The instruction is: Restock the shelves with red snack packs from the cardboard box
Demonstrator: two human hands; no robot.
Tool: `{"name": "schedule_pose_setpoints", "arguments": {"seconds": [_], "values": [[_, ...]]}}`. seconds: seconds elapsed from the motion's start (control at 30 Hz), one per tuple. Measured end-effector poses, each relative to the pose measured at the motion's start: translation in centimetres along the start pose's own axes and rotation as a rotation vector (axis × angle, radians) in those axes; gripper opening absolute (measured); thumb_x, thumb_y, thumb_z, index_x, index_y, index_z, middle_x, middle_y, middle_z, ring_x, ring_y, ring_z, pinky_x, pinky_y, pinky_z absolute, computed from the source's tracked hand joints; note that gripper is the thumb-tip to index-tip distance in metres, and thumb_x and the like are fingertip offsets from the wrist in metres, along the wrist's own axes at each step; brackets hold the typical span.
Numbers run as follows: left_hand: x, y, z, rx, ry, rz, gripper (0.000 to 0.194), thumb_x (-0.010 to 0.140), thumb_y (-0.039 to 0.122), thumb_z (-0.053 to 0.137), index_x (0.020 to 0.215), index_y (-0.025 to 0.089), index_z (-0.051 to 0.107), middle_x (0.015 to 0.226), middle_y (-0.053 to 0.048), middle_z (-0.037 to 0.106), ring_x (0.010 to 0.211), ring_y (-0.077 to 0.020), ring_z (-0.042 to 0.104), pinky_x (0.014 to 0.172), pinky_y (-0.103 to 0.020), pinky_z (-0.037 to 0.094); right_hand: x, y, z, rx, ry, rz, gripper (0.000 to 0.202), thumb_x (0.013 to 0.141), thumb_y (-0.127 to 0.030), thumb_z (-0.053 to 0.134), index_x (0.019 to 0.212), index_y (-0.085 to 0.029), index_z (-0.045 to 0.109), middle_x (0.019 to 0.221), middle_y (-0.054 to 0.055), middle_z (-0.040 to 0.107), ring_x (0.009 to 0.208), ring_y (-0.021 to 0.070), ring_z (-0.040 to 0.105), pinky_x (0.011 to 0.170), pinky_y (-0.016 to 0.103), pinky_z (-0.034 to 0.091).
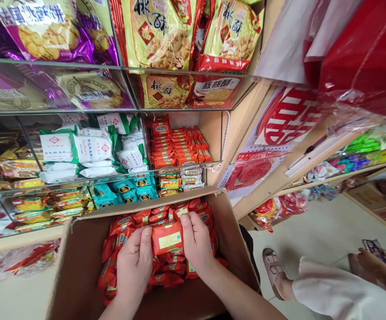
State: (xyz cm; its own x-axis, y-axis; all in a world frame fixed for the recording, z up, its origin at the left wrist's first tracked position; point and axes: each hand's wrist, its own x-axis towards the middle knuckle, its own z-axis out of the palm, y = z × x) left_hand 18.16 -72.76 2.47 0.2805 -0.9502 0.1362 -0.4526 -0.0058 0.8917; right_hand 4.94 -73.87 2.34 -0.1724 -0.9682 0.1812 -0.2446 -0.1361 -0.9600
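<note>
Both my hands pinch one red packet (168, 238), which has a pale yellow label facing up. My left hand (135, 258) grips its left end between thumb and fingers. At the packet's right end, my right hand (196, 240) is closed in the same way. The packet is held above an open cardboard box (79, 266) that contains many similar red packets (113, 244), lying loosely. Beyond the box, a shelf compartment holds stacked red packets (179, 146).
Glass-fronted shelves (79, 66) with snack bags stand ahead. White-green packets (93, 146) and teal packets (126, 191) sit beside the red stack. Red bags (362, 62) hang at upper right. Another person's sandalled foot (276, 271) and hands with a phone are at lower right.
</note>
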Motion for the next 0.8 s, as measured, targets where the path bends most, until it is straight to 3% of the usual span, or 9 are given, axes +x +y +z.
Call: {"name": "schedule_pose_setpoints", "arguments": {"seconds": [0.1,0.2,0.33,0.37,0.43,0.5,0.57,0.67,0.8], "values": [[0.0,-0.1,-0.1,-0.012,0.004,0.01,0.032,0.074,0.047,0.049,0.071,0.019,0.064,0.058,0.0,0.061,0.057,-0.015,0.054,0.055,-0.023,0.043,-0.3,-0.4,-0.1,0.042,-0.012,0.042,0.029,0.088,-0.039,0.034,0.065,-0.02,0.037,0.058,-0.003,0.039,0.055,0.011,0.038,0.053,0.022,0.032],[-0.1,-0.1,-0.3,-0.131,-0.041,-0.078,0.032,0.071,0.049,0.053,0.072,0.019,0.065,0.06,0.0,0.06,0.058,-0.0153,0.054,0.054,-0.022,0.043,-0.3,-0.5,-0.2,0.101,-0.023,0.117,0.031,0.088,-0.041,0.034,0.064,-0.021,0.037,0.06,-0.003,0.039,0.057,0.0113,0.039,0.054,0.022,0.034],[0.1,0.0,-0.5,-0.156,-0.113,-0.148,0.038,0.075,0.05,0.049,0.093,0.02,0.064,0.048,0.004,0.049,0.044,-0.0136,0.046,0.043,-0.024,0.04,0.6,0.0,-0.9,0.054,0.032,0.114,0.032,0.087,-0.042,0.034,0.062,-0.021,0.036,0.059,-0.003,0.04,0.057,0.0115,0.039,0.054,0.022,0.034],[0.1,0.1,-0.5,-0.084,-0.103,-0.075,0.038,0.076,0.047,0.048,0.1,0.021,0.062,0.054,0.002,0.053,0.05,-0.0151,0.05,0.05,-0.026,0.044,0.9,0.1,-1.1,-0.001,0.051,0.081,0.032,0.087,-0.041,0.034,0.062,-0.021,0.036,0.058,-0.003,0.04,0.055,0.0113,0.039,0.052,0.022,0.033],[0.0,0.2,-0.3,0.097,-0.1,0.176,0.04,0.076,0.04,0.051,0.113,0.023,0.055,0.088,-0.005,0.062,0.083,-0.0213,0.057,0.075,-0.033,0.046,1.2,0.1,-1.5,-0.134,0.057,-0.029,0.031,0.088,-0.037,0.035,0.062,-0.021,0.038,0.055,-0.003,0.04,0.051,0.011,0.038,0.05,0.023,0.031],[-0.3,0.1,0.0,0.227,-0.177,0.411,0.053,0.072,0.032,0.058,0.124,0.024,0.045,0.119,-0.01,0.053,0.111,-0.0263,0.047,0.093,-0.039,0.038,1.0,-0.3,-1.4,-0.257,-0.001,-0.174,0.028,0.088,-0.034,0.037,0.063,-0.021,0.043,0.054,-0.002,0.043,0.049,0.0112,0.04,0.051,0.024,0.031],[-0.8,0.0,0.4,0.23,-0.255,0.467,0.065,0.071,0.023,0.058,0.131,0.026,0.033,0.125,-0.01,0.049,0.116,-0.0266,0.044,0.097,-0.042,0.035,0.3,-1.0,-1.1,-0.336,-0.104,-0.314,0.027,0.089,-0.03,0.038,0.065,-0.021,0.047,0.055,0.0,0.049,0.052,0.0123,0.045,0.054,0.024,0.033],[-1.5,0.5,0.7,-0.046,-0.309,0.237,0.066,0.072,0.019,0.054,0.132,0.028,0.028,0.124,-0.008,0.052,0.114,-0.0236,0.048,0.096,-0.039,0.038,-0.7,-2.0,-0.9,-0.297,-0.176,-0.392,0.025,0.089,-0.026,0.037,0.07,-0.02,0.052,0.062,0.003,0.056,0.06,0.0141,0.052,0.06,0.025,0.038],[-2.0,3.1,0.0,-0.501,-0.288,-0.208,0.078,0.062,0.029,0.069,0.129,0.032,0.03,0.121,-0.005,0.055,0.103,-0.0222,0.057,0.084,-0.031,0.049,-0.6,-2.1,-1.4,-0.015,-0.013,-0.085,0.017,0.086,-0.032,0.043,0.09,-0.02,0.054,0.082,0.005,0.06,0.077,0.016,0.056,0.07,0.027,0.044]]}}
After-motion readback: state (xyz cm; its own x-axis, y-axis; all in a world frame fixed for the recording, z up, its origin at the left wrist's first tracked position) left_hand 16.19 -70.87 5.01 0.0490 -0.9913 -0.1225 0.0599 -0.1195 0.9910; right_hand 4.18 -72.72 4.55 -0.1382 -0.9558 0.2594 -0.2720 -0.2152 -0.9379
